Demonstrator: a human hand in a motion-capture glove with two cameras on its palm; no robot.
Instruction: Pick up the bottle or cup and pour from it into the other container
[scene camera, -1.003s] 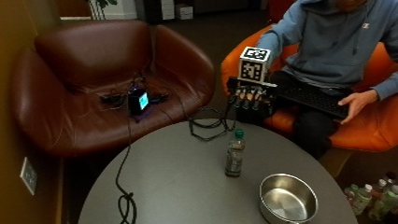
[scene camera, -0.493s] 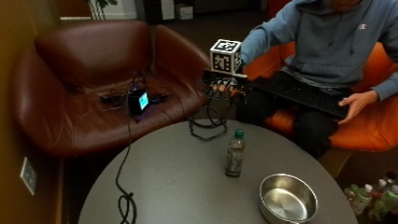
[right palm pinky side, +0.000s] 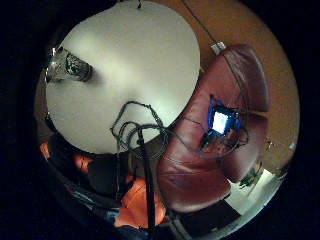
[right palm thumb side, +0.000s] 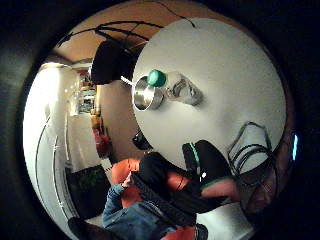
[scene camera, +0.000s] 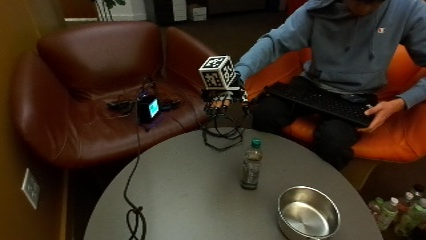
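A clear plastic bottle (scene camera: 251, 167) with a green cap stands upright near the middle of the round grey table (scene camera: 180, 200). A steel bowl (scene camera: 308, 212) sits on the table to its right, close to the near edge. My gloved right hand (scene camera: 223, 100) hangs in the air over the table's far edge, behind the bottle and apart from it. Its fingers point down and hold nothing. In the thumb side palm view the bottle (right palm thumb side: 182, 90) lies beside the bowl (right palm thumb side: 146, 95). In the little finger side palm view only the bottle (right palm pinky side: 67, 67) shows on the table.
A loop of black cable (scene camera: 223, 136) lies on the table's far edge under the hand, and another cable (scene camera: 133, 217) runs along the left side. A brown armchair (scene camera: 93, 75) holding a lit device (scene camera: 148, 107) stands behind. The person's bare hand (scene camera: 383, 107) rests on a keyboard.
The gloved hand has moved left from the person's lap and a little lower, over the table's far edge. Bottle and bowl have not moved.
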